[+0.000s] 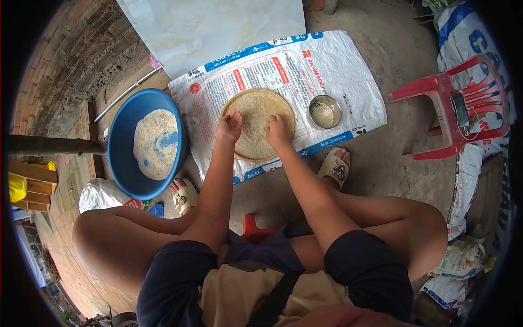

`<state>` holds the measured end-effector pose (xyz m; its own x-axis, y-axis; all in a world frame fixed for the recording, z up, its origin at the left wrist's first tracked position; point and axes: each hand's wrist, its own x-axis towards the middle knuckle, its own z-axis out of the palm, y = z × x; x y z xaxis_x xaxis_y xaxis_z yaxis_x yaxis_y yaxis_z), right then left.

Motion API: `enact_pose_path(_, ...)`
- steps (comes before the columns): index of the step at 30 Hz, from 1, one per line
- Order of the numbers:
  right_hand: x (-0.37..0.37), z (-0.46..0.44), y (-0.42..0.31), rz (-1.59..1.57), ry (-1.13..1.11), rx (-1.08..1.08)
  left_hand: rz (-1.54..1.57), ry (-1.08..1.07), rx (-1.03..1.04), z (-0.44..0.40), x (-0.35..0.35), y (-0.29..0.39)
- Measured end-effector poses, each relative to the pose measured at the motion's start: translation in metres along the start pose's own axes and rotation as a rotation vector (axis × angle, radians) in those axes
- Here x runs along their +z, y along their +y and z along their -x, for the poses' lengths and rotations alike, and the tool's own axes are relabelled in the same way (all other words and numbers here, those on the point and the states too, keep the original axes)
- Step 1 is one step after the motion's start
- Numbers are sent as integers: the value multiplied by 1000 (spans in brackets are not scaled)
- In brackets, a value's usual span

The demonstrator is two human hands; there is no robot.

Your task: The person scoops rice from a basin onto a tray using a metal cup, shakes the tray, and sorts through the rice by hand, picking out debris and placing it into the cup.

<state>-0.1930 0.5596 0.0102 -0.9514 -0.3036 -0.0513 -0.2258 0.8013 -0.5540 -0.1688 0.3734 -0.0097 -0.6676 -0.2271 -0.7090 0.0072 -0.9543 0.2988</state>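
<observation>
A round, shallow tan tray (290,112) holds a layer of pale grain (254,114) that looks like rice. Over its left side, my left hand (230,126) is turned palm up, fingers loosely curled and apart, with nothing visible in it. At the tray's right side, my right hand (278,132) is closed with its fingertips down at the grain; what they pinch, if anything, is hidden. The tray lies on a flattened white printed sack (354,76). Right of the tray, a round metal bowl (339,113) contains some pale grain.
A large blue basin (121,163) with more pale grain stands to the left. On the right is a red plastic chair (444,109) with a dark device and cable on it. A pale marbled board (218,27) lies beyond the sack. My sandalled feet flank the sack's near edge.
</observation>
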Motion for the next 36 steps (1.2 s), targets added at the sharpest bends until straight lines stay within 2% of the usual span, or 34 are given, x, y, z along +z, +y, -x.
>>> enact_pose_path(3,6,0,5,63,6,-45,-28,24,4,-2,-5,-4)
enact_pose_path(6,8,-11,-5,-106,59,-44,-133,5,0,-10,-10,-13)
enact_pose_path(8,7,-15,-25,-437,173,-189,-202,-106,-74,-11,-11,-20)
enact_pose_path(9,2,-16,-35,-436,170,-191,-199,-104,-74,-4,-3,-22)
enact_pose_path(11,-7,-16,-51,-645,-85,-251,-190,-164,-63,18,18,-24)
enact_pose_path(12,-5,-17,-50,-646,-87,-249,-190,-161,-64,14,15,-22)
enact_pose_path(14,-5,-21,-46,-554,192,-215,-103,-196,-75,5,11,-13)
enact_pose_path(15,-5,-20,-41,-555,192,-217,-103,-197,-73,6,13,-11)
enact_pose_path(17,-5,-14,-25,-238,349,-185,-82,-120,-35,8,15,-6)
enact_pose_path(18,-6,-9,-19,-238,349,-186,-81,-121,-35,7,14,-4)
enact_pose_path(20,-4,4,-5,-113,156,-138,-81,-118,-42,5,6,-2)
enact_pose_path(24,13,0,16,-30,103,-185,-80,-72,-44,3,0,-7)
enact_pose_path(26,14,-8,10,-118,47,-58,-193,-20,-49,0,-3,-12)
enact_pose_path(27,13,-10,3,-118,49,-59,-193,-22,-48,-1,-3,-15)
enact_pose_path(29,6,-13,-22,-321,261,-182,-217,-55,-83,-3,-4,-22)
enact_pose_path(30,6,-14,-34,-320,259,-183,-215,-55,-83,1,0,-24)
enact_pose_path(32,5,-13,-54,-473,75,-350,-189,-183,-115,13,9,-25)
enact_pose_path(33,1,-11,-59,-474,75,-349,-190,-181,-115,5,2,-23)
enact_pose_path(35,-4,-6,-66,-391,183,-407,22,-508,-230,-20,-19,-13)
enact_pose_path(36,-4,-2,-64,-395,185,-408,18,-509,-228,-14,-13,-11)
